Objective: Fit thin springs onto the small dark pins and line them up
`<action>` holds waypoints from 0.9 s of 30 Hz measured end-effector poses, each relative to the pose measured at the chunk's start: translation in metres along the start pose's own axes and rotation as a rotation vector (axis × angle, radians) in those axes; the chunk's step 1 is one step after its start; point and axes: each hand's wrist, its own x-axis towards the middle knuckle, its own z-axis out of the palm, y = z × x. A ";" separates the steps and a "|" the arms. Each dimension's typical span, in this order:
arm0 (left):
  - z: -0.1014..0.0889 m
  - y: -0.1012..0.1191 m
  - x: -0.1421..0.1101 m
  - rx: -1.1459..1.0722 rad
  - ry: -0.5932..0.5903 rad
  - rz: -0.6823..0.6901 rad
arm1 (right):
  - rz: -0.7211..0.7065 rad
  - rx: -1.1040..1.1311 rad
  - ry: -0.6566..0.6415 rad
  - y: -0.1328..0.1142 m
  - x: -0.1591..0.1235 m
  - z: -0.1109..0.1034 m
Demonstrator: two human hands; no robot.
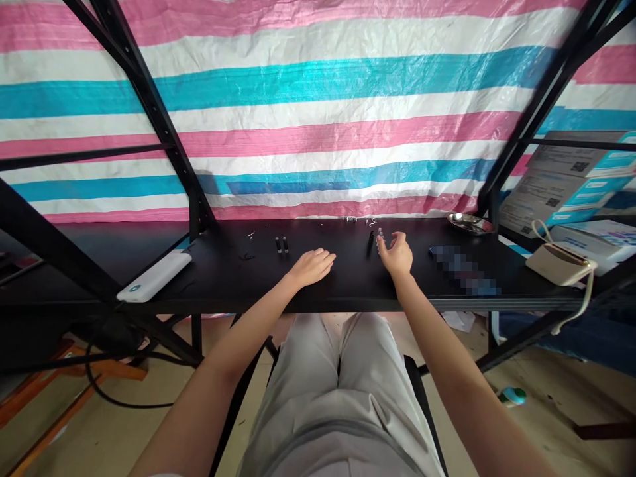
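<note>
My left hand (313, 267) lies palm down on the black tabletop (342, 291), fingers stretched out together, holding nothing. Over to the right, my right hand (397, 256) is open and curved, with a gap between thumb and fingers. Beside its thumb stand small pale, shiny pieces (380, 233); whether the thumb touches them I cannot tell. A short black stick-like piece (370, 241) is just left of them. Left of my left hand are two small black cylinders with pale tops (281, 246).
Small white pieces (350, 219) line the back edge. A metal dish (470, 224) sits back right, near a blurred flat object (464, 270). A white power bank-like block (155, 275) lies left. A cream bag (561, 264) and boxes (556, 179) are far right. Black frame posts (149, 99) flank the table.
</note>
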 end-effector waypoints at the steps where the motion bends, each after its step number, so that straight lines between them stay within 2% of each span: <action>1: 0.000 0.005 0.005 -0.001 -0.013 0.033 | 0.045 -0.040 -0.047 0.000 0.000 0.003; 4: 0.002 0.019 0.024 -0.011 -0.049 0.034 | 0.122 -0.141 -0.165 -0.001 -0.002 0.009; 8: 0.008 0.035 0.053 -0.064 -0.073 -0.015 | 0.086 -0.172 -0.264 0.002 -0.001 0.013; 15: 0.032 0.061 0.088 -0.100 -0.020 -0.165 | 0.082 -0.158 -0.278 0.008 0.000 0.014; 21: 0.041 0.070 0.101 -0.074 -0.009 -0.193 | 0.094 -0.150 -0.285 0.008 0.001 0.013; 27: 0.036 0.057 0.094 -0.069 0.079 -0.196 | 0.091 -0.156 -0.280 0.007 0.001 0.014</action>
